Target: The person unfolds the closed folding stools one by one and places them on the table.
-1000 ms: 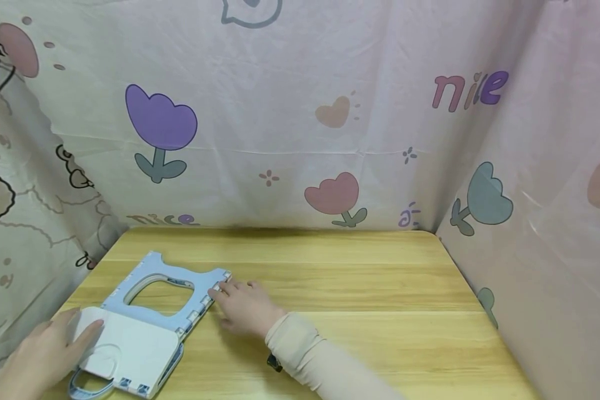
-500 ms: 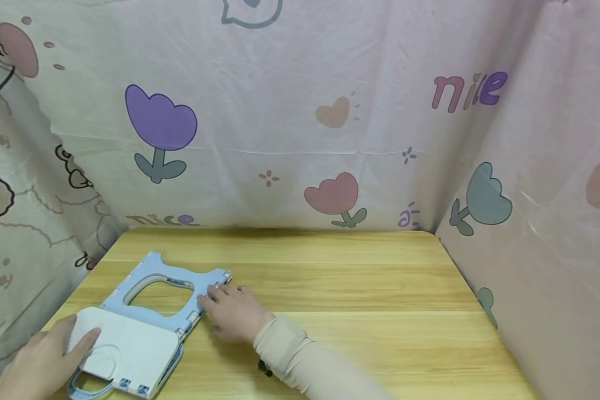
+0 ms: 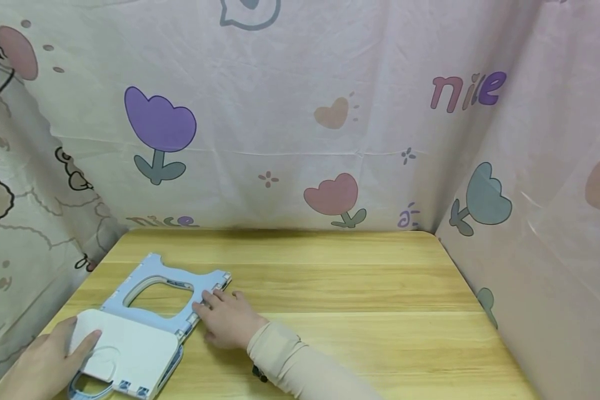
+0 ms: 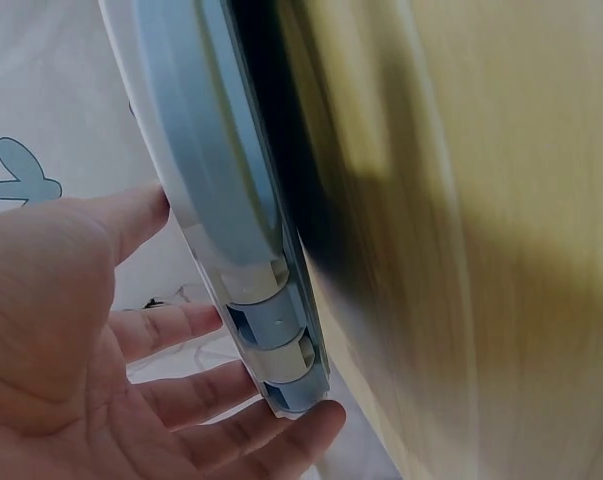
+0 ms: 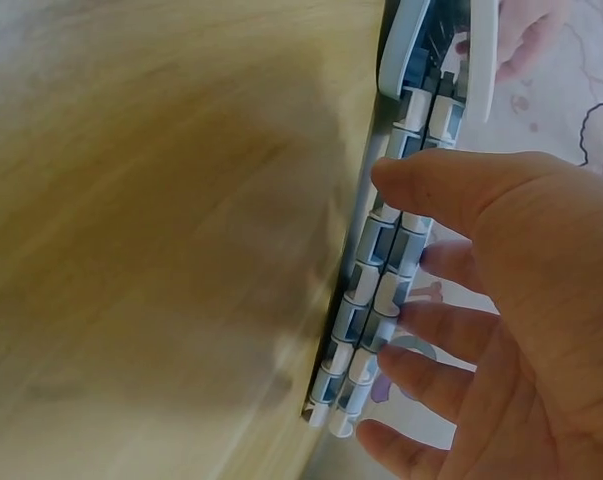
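A folding step stool lies folded flat at the table's left side. Its white seat panel (image 3: 130,347) is nearer the person, and its light blue leg frame (image 3: 152,272), with a large oval opening, extends away. A blue carry handle (image 3: 92,393) sticks out at the near edge. My left hand (image 3: 42,358) rests at the panel's left end, thumb on the white face, other fingers extended along the hinged edge (image 4: 271,345). My right hand (image 3: 230,321) touches the leg frame's right edge; its thumb lies across the row of hinge knuckles (image 5: 376,270) with the fingers spread.
The wood-grain table (image 3: 360,333) extends to the right of the stool. A patterned curtain (image 3: 260,111) hangs behind the table and along both sides. A small dark object (image 3: 259,373) shows at the right wrist, under the beige sleeve (image 3: 300,361).
My right hand has slid along the leg frame's right edge, toward the person and slightly left. My left hand and the stool have stayed nearly in place.
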Motion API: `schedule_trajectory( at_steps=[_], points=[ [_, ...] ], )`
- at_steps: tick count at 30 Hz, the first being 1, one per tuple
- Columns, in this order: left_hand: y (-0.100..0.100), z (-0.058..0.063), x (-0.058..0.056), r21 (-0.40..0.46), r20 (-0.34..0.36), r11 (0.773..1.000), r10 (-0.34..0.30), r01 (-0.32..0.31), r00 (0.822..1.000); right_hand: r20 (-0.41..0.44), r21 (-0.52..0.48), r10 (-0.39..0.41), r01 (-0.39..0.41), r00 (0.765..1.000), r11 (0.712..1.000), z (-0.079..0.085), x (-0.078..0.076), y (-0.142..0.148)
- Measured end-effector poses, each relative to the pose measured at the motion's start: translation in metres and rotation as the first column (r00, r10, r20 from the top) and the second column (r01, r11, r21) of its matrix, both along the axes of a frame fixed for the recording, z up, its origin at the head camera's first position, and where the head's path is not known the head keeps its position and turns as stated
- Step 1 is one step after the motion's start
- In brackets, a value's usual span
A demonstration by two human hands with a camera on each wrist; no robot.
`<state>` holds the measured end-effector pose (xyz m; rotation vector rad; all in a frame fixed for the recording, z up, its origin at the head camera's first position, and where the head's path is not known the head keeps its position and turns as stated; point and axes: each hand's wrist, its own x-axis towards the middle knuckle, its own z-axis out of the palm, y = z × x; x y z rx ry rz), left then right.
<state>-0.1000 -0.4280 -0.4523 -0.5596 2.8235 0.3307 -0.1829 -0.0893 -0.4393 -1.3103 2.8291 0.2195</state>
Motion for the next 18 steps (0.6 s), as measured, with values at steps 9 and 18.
schedule_trajectory(
  at_steps=[9,18],
  points=[
    [0.001,-0.002,-0.001,-0.016,-0.027,1.000,-0.012,0.011,1.000,-0.019,-0.037,0.012,-0.012,1.000,0.999,-0.004,0.000,0.003],
    [0.008,0.004,-0.006,0.002,-0.032,0.999,-0.050,0.050,0.998,-0.059,-0.070,0.026,-0.030,0.998,0.997,-0.007,0.001,0.012]
  ],
)
